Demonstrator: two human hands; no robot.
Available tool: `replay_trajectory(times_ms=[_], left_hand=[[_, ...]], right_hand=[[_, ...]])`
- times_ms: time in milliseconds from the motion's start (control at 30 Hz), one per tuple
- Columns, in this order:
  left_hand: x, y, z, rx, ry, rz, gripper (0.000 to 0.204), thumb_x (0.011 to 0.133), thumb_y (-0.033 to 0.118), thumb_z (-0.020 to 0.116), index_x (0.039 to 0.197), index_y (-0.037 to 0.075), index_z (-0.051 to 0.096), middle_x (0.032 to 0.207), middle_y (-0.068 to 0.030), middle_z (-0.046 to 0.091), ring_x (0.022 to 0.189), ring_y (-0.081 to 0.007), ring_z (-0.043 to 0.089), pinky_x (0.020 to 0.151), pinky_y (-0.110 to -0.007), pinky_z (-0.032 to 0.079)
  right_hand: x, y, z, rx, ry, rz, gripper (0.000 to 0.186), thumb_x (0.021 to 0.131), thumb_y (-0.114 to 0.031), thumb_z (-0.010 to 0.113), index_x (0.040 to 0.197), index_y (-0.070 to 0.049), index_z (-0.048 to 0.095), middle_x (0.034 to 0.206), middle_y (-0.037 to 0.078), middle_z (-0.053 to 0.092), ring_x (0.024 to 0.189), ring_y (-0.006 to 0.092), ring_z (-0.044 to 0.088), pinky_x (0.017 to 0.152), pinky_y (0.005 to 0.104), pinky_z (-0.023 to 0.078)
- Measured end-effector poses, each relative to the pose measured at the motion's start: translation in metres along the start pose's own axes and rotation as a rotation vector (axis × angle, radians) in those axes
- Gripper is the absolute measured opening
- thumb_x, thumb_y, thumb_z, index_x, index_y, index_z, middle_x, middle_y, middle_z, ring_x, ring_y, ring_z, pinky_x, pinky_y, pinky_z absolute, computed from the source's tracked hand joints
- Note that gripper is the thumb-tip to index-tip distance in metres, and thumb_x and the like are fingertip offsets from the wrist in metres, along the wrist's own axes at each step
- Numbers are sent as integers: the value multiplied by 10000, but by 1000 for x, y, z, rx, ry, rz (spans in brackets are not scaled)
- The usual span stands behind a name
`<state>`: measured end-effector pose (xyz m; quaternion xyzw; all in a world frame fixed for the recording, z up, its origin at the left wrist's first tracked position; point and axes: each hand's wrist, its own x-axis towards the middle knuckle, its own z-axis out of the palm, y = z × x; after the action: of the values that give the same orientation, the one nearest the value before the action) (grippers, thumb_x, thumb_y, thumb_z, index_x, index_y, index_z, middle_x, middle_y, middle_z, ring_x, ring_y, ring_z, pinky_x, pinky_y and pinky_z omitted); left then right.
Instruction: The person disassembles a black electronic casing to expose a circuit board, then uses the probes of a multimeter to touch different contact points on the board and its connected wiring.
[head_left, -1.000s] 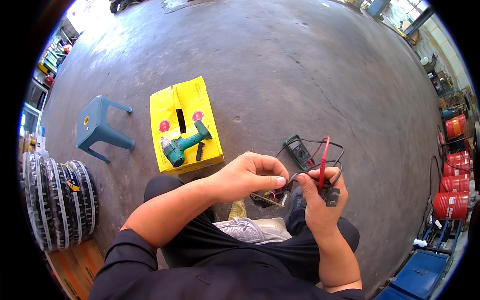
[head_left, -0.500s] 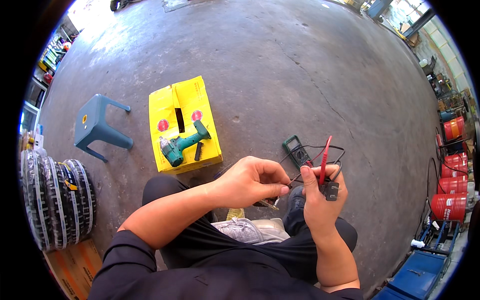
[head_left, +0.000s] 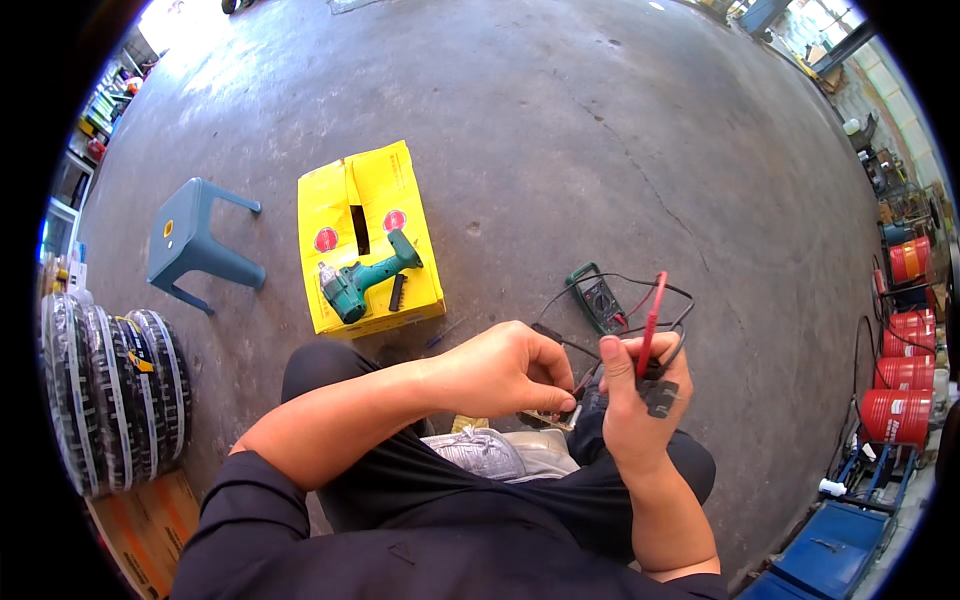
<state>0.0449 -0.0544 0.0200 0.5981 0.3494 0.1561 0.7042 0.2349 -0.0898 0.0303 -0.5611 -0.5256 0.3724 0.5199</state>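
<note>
My left hand (head_left: 510,365) has its thumb and index finger closed at a small electronic assembly with thin wires (head_left: 553,418); exactly what they grip is partly hidden. My right hand (head_left: 638,410) is closed round a red test probe (head_left: 651,326) and a black component (head_left: 661,398), with dark cable looping over it. Beyond my hands a green-cased multimeter (head_left: 598,298) lies on the floor. A green power tool (head_left: 370,280) and a slim black part (head_left: 398,292) rest on a yellow box (head_left: 330,205). My legs and a pale silvery item (head_left: 470,455) are underneath.
A blue plastic stool (head_left: 200,240) stands left of the box. Wrapped tyres (head_left: 100,390) and cardboard (head_left: 145,520) are at the lower left. Red drums (head_left: 895,410), hoses and blue metal equipment (head_left: 820,545) line the right side. The floor (head_left: 500,120) has a long crack.
My left hand has dropped slightly and its fingertips sit lower on the assembly. A black lead now shows above those fingers. The red probe in my right hand has shifted slightly rightward.
</note>
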Motion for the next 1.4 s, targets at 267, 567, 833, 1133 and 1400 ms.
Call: replay_trajectory(times_ms=[267,567,833,1133,1400], left_hand=[[2,-15,5,-161,-16,89,160,932,100,715,984,-51,702,915,-83,738,853,-94,679,789,-246,550],[2,-7,4,-594,103,30,144,937,88,699,999,-42,711,910,-118,738,852,-171,716,811,-300,572],[1,-9,0,-708,179,-9,141,930,107,710,978,-25,703,910,-123,739,814,-184,726,786,-314,588],[-1,-8,0,-726,254,60,131,932,114,713,969,-12,698,900,-101,734,809,-163,716,755,-295,578],[0,-11,0,-581,349,148,134,953,129,690,911,3,670,811,-46,688,736,-106,646,694,-264,529]], right_hand=[[12,-7,-5,-23,-75,138,209,921,-129,742,873,-45,557,652,4,587,536,57,542,492,222,414],[15,-6,-14,-123,5,79,292,945,-142,706,1207,-28,649,758,-37,605,556,23,445,503,200,341],[15,-9,-21,-159,-18,91,161,942,-179,718,957,-19,709,647,-57,544,566,21,422,506,225,334],[0,-11,-13,-264,-470,140,165,845,-155,808,877,-17,722,616,31,636,568,62,557,541,248,452],[4,-16,-15,-232,-566,243,161,862,-159,784,849,-13,717,596,6,599,552,49,503,516,254,413]])
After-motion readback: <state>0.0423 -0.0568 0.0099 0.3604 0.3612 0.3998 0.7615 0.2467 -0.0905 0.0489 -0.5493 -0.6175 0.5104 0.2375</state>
